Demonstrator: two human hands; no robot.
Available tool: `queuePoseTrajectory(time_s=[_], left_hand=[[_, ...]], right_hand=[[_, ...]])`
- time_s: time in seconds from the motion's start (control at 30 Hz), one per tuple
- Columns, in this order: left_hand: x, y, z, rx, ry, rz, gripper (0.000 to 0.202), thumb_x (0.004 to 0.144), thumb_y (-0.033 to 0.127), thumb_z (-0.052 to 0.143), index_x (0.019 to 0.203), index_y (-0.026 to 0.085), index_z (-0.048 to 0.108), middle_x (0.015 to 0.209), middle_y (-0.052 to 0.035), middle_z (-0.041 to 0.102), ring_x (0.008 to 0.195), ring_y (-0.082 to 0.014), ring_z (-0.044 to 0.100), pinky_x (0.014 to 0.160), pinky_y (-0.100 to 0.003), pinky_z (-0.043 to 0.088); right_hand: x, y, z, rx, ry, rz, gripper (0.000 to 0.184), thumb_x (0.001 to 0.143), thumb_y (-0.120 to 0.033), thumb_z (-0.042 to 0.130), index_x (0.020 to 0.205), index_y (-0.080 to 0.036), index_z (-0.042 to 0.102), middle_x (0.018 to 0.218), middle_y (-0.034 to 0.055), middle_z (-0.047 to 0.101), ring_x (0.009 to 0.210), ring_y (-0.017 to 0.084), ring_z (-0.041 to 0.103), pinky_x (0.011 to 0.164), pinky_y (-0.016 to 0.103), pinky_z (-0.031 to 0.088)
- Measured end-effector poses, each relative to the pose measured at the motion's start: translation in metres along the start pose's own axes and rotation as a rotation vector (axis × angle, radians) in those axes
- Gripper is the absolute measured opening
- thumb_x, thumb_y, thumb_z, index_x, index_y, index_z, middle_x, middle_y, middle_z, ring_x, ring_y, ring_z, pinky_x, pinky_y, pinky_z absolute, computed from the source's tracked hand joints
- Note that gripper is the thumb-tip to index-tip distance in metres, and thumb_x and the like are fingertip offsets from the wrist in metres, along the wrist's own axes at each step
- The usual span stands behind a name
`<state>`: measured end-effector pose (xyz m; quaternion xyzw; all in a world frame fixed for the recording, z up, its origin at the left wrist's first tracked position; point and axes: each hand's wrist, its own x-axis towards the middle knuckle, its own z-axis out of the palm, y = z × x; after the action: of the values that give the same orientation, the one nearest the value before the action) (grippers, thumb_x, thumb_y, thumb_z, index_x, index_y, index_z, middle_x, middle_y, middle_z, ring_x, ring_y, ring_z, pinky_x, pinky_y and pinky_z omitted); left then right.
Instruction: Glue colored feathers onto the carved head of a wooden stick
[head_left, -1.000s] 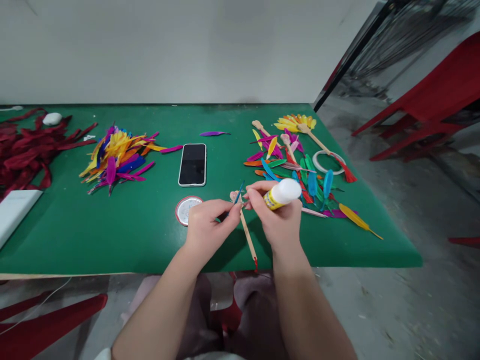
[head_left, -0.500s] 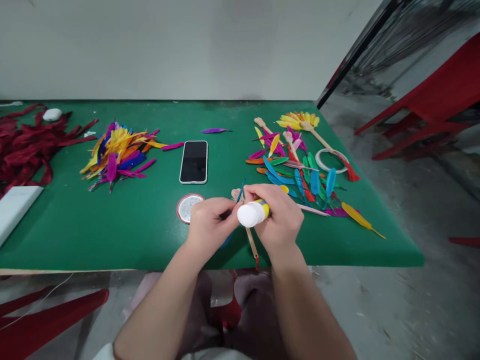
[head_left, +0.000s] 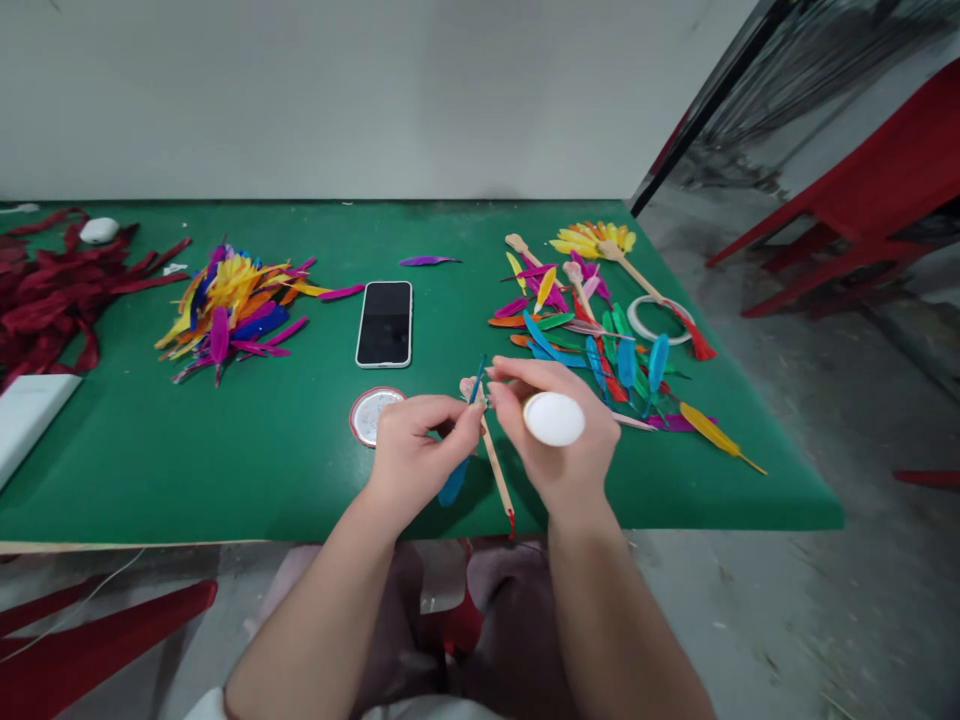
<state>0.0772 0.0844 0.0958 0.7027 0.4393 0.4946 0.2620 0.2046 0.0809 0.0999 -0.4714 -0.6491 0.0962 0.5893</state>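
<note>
Your left hand (head_left: 420, 445)'s pinching a blue feather (head_left: 453, 484), quill (head_left: 478, 378) over the wooden handle (head_left: 496, 470), which runs toward you; right hand (head_left: 579, 465)'s gripping a white bottle (head_left: 553, 419) right of it.

Soft, rather dim light, apparently from above, spread fairly evenly over the wall (head_left: 300, 100) and left a faint sheen on the table (head_left: 300, 480). A muted shadow lay below the left hand (head_left: 424, 440). The white end of the bottle (head_left: 553, 419) looked nearly washed out. Toward the right edge, the chair (head_left: 870, 180) was blurred and stretched.
</note>
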Motion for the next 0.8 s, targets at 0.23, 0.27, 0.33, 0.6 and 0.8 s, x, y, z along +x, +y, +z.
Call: queuePoseTrajectory(time_s=[0.23,0.27,0.33,0.6,0.8], left_hand=[[0.0011,-0.0015,0.0018,0.057,0.001,0.116,0.027,0.074,0.018,0.054,0.047,0.015,0.055,0.040,0.0052,0.046,0.039,-0.0038,0.039,0.039,-0.016,0.030],[0.0012,-0.0015,0.0018,0.058,0.004,0.128,0.028,0.074,0.018,0.053,0.046,0.015,0.054,0.039,0.0054,0.044,0.039,-0.0036,0.038,0.039,-0.016,0.029],[0.0014,-0.0012,0.0019,0.057,0.021,0.148,0.029,0.074,0.018,0.053,0.046,0.014,0.053,0.039,0.0054,0.043,0.038,-0.0034,0.037,0.038,-0.015,0.028],[-0.0005,-0.0006,0.0015,-0.026,-0.020,0.086,0.029,0.074,0.016,0.054,0.045,0.014,0.051,0.039,0.0048,0.046,0.038,-0.0040,0.038,0.038,-0.015,0.028],[-0.0015,0.0017,-0.0001,-0.154,-0.055,0.015,0.028,0.077,0.015,0.055,0.049,0.014,0.055,0.040,0.0049,0.053,0.037,-0.0035,0.045,0.039,-0.013,0.034]], right_hand=[[-0.0031,0.0041,0.0017,-0.129,-0.007,-0.247,0.026,0.074,-0.006,0.060,0.091,-0.025,0.060,0.079,0.0013,0.068,0.072,0.016,0.063,0.064,0.030,0.052],[-0.0032,0.0045,0.0016,-0.143,-0.003,-0.256,0.026,0.073,-0.005,0.059,0.091,-0.025,0.060,0.078,0.0010,0.067,0.071,0.016,0.062,0.064,0.030,0.052],[-0.0034,0.0050,0.0018,-0.159,0.021,-0.286,0.027,0.073,-0.004,0.058,0.090,-0.024,0.059,0.075,0.0004,0.066,0.069,0.015,0.061,0.062,0.030,0.051],[-0.0028,0.0043,0.0039,-0.147,0.039,-0.242,0.018,0.073,-0.006,0.057,0.083,-0.021,0.057,0.070,-0.0012,0.063,0.063,0.012,0.058,0.059,0.026,0.049],[0.0001,0.0004,-0.0025,-0.085,0.091,-0.122,0.013,0.075,-0.007,0.058,0.079,-0.020,0.059,0.072,-0.0004,0.063,0.063,0.013,0.060,0.059,0.027,0.050]])
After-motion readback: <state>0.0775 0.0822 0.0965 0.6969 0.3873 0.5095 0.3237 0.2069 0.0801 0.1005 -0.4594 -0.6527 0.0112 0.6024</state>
